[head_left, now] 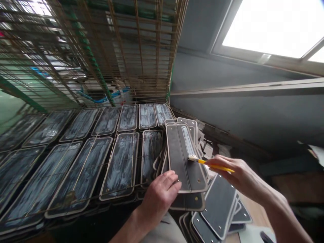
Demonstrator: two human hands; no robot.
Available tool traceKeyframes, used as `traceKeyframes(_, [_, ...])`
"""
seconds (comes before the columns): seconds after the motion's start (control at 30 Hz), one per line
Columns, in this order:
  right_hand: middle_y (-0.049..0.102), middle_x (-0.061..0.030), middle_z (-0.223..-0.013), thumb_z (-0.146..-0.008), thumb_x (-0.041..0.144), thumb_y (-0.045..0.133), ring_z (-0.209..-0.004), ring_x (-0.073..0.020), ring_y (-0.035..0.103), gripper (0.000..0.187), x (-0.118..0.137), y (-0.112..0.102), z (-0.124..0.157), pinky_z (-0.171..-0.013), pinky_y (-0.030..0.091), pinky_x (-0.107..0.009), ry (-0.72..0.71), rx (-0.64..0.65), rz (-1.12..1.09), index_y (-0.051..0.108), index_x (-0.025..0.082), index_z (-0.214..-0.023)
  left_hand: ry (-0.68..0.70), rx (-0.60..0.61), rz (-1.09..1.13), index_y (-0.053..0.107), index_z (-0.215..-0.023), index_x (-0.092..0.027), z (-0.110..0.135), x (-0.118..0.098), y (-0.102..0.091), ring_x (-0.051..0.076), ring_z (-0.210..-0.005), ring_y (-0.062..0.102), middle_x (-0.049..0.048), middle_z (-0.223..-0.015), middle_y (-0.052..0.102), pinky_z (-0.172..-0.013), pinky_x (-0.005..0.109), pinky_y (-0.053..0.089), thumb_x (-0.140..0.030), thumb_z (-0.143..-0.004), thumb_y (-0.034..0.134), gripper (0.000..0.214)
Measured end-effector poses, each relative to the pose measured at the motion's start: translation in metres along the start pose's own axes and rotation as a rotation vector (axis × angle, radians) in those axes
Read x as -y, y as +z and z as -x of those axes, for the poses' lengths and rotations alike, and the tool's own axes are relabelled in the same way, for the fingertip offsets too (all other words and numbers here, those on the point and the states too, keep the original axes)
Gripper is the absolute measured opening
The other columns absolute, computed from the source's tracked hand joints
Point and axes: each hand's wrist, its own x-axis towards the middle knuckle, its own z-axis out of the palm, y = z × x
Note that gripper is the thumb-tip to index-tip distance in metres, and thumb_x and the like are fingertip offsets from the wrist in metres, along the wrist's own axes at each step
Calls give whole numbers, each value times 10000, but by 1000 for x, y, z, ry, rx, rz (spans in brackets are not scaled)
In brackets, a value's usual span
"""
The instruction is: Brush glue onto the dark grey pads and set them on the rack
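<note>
A bright window (268,27) lights a grey wall (243,121) beside brown wire-mesh racks with green frames (141,50). At left, dark, pale-edged rectangular panels streaked with white coating (118,165) lie in rows, thin wires crossing over them. At center, a dark grey, round-cornered panel with a lengthwise seam and corner rivets (179,158) tops a stack, white brushed along its upper right. The left hand (160,189) rests half-curled at its lower left corner, its grip unclear; the right hand (236,172) pinches a yellow-handled paintbrush (201,162), bristles touching the panel. Uncoated dark panels (220,202) lie piled at lower right.
</note>
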Motion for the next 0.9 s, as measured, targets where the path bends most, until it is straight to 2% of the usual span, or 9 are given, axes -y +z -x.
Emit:
traceKeyframes(0.1, [639,-45,-944,-980,376,496,-788,-177,617,207,13,-7,23,-683,481,-251,20,119,-74,625,240,-1068,-2,-6,24,623,-1023,-129,0,1,-1,231,-1162,540,103,-1088,625,-983,404,498,-35,-833,515,238])
traceKeyframes(0.2, [636,-31,-912,-979,366,508,-786,-172,609,184,24,-13,24,-699,478,-256,6,218,-160,641,243,-1010,-24,-33,87,608,-988,-122,-1,0,-3,221,-1166,535,106,-1070,610,-987,381,492,12,-808,501,248])
traceKeyframes(0.33, [649,-40,-903,-978,369,519,-768,-160,618,213,28,-16,-3,-692,486,-240,-6,276,-279,655,207,-1001,-102,-87,168,594,-873,-134,-1,1,-3,202,-1120,539,88,-984,560,-928,330,510,11,-814,505,180])
traceKeyframes(0.47, [653,-42,-905,-979,401,505,-710,-140,627,285,11,-8,-40,-665,506,-222,-64,296,-409,670,169,-988,-145,-105,239,571,-827,-150,1,5,-1,170,-1055,544,58,-933,526,-870,277,512,-7,-827,516,153])
traceKeyframes(0.57, [645,-59,-965,-970,433,502,-735,-154,641,326,-9,4,-68,-689,532,-244,-78,195,-457,678,158,-959,-154,-74,266,562,-848,-152,4,8,1,160,-1075,534,52,-937,534,-888,262,497,-21,-850,504,143])
traceKeyframes(0.73, [656,-47,-949,-940,441,549,-744,-183,659,292,-37,22,-113,-688,560,-291,-54,-121,-423,656,182,-1023,-113,-15,231,576,-858,-157,7,10,1,172,-1149,500,49,-948,556,-939,268,471,-96,-898,501,105])
traceKeyframes(0.8, [664,-38,-930,-952,426,526,-753,-186,663,276,-43,26,-130,-694,560,-300,-67,-226,-374,645,196,-1047,-97,4,220,582,-867,-158,6,10,0,167,-1163,494,44,-947,569,-969,268,455,-111,-909,494,108])
traceKeyframes(0.9, [676,-26,-915,-964,380,510,-788,-189,663,234,-44,33,-152,-706,544,-294,-102,-306,-282,624,218,-1089,-71,25,191,590,-868,-152,3,10,-3,162,-1161,497,43,-947,577,-990,262,444,-116,-914,488,118])
